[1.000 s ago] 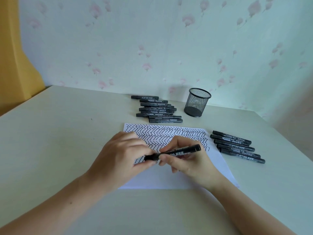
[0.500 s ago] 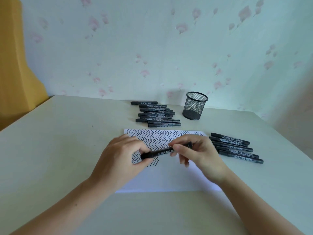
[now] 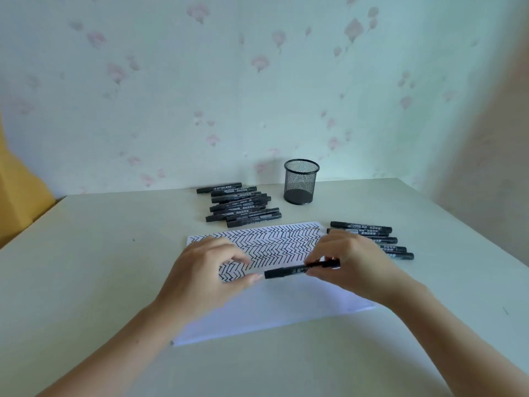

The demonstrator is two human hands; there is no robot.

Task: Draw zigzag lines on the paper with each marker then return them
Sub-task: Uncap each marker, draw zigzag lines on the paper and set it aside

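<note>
Pinching a capped black marker [image 3: 297, 270], the right hand [image 3: 347, 260] pauses, left hand [image 3: 206, 270] loose, white paper [image 3: 286, 308] half-filled, markers remaining.

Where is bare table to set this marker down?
Bare cream table left of the white zigzag-covered paper, and along the near edge. Crowded: black marker pile behind the paper, black mesh cup, marker row at right.

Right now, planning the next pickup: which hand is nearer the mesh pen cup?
Right. The right hand is just in front of the mesh pen cup; the left hand lies farther left.
</note>
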